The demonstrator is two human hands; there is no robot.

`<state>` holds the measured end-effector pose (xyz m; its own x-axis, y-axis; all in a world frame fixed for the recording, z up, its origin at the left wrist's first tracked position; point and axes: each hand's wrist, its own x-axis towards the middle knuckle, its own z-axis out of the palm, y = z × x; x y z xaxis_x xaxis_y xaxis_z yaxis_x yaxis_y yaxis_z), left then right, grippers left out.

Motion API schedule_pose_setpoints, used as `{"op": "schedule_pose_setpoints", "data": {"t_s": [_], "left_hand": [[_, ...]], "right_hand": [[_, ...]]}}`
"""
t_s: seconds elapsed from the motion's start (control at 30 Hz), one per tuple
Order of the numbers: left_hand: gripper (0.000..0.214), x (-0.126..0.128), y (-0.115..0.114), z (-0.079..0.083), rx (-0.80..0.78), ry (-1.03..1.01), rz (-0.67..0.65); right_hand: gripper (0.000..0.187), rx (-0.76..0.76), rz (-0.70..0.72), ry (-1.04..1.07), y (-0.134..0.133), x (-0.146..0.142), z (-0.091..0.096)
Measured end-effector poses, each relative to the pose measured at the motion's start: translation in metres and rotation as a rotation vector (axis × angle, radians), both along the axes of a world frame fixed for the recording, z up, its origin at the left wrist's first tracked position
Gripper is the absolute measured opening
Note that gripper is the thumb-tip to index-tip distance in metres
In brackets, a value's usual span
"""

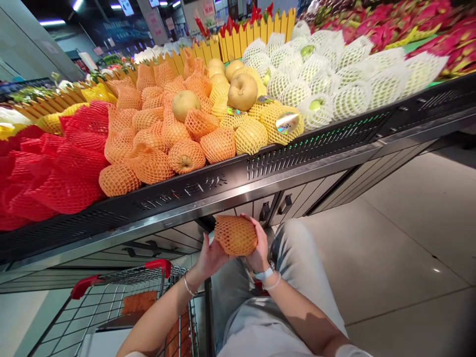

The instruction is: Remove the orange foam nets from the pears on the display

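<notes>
In front of my lap I hold a round fruit, seemingly a pear, in an orange foam net (pixel 236 235). My right hand (pixel 261 247) wraps around its right side, with the fingertips at the top. From the left, my left hand (pixel 212 257) supports it low down, its thumb raised apart and its fingers partly hidden beneath. Beyond my hands, several orange-netted pears (pixel 148 139) lie piled on the display. Two bare pears, one on the left (pixel 186 105) and a larger one (pixel 242 91), rest on top of the netted fruit.
A black display edge (pixel 193 187) with a metal rail runs across ahead of me. Red-netted fruit (pixel 55 163) lies left, white-netted fruit (pixel 320 74) right, dragon fruit (pixel 390 25) farther right. A wire shopping cart (pixel 111 297) with red corners stands at my left. Cabinet handles (pixel 285 204) jut out below.
</notes>
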<state>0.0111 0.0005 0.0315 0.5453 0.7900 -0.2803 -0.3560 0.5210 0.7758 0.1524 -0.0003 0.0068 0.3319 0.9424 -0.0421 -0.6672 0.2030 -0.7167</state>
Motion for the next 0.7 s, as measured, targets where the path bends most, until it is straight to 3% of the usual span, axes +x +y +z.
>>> {"op": "schedule_pose_setpoints", "data": {"t_s": [0.13, 0.23, 0.33, 0.57, 0.7], "left_hand": [[0.103, 0.006, -0.010, 0.003, 0.313, 0.125, -0.011], [0.103, 0.016, -0.016, -0.007, 0.568, 0.351, 0.142], [0.106, 0.030, -0.018, -0.010, 0.633, 0.423, 0.235], [0.104, 0.067, -0.018, 0.008, 0.695, 0.516, 0.436], [0.103, 0.087, -0.018, 0.013, 0.756, 0.508, 0.583]], "right_hand": [[0.031, -0.226, 0.100, 0.541, 0.013, 0.014, 0.008], [0.029, -0.299, 0.180, 0.703, 0.013, 0.023, 0.020], [0.030, -0.293, 0.238, 0.683, 0.008, 0.021, 0.027], [0.033, -0.248, 0.419, 0.572, -0.004, 0.012, 0.027], [0.039, -0.165, 0.470, 0.564, -0.004, 0.019, 0.039]]}}
